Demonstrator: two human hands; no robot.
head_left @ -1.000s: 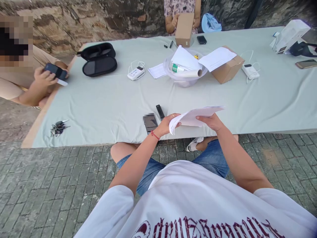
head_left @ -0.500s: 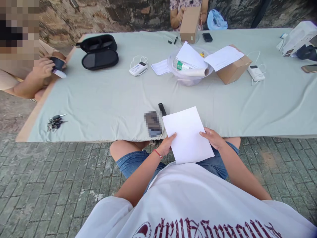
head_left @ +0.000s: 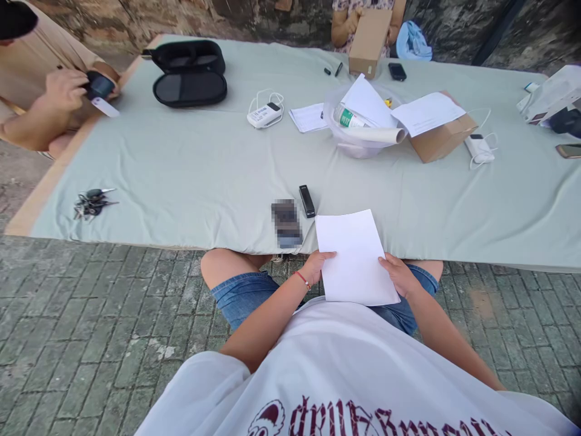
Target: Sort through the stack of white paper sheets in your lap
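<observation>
White paper (head_left: 356, 260), blank on the side facing me, lies between my hands over my lap and the table's near edge. My left hand (head_left: 316, 267) pinches its left edge with the thumb on top; a red string bracelet circles that wrist. On the opposite edge my right hand (head_left: 399, 274) grips the paper the same way, fingers hidden underneath. Whether it is one sheet or a thin stack I cannot tell. Just beyond the paper's left corner rests a black stapler-like object (head_left: 307, 201), beside a blurred-out dark phone-shaped thing (head_left: 287, 224).
Across the cloth-covered table (head_left: 204, 181) are keys (head_left: 94, 203), a black case (head_left: 189, 82), a white corded device (head_left: 264, 115), a plastic basin (head_left: 363, 147) holding papers and a bottle, and a cardboard box (head_left: 442, 140). One person sits left with a dark object; another holds a box (head_left: 370, 42) opposite.
My view has shifted slightly, so the table items appear moved. The paper has turned a little straighter and come off the black object's near end, which now shows fully. Both hands keep their hold.
</observation>
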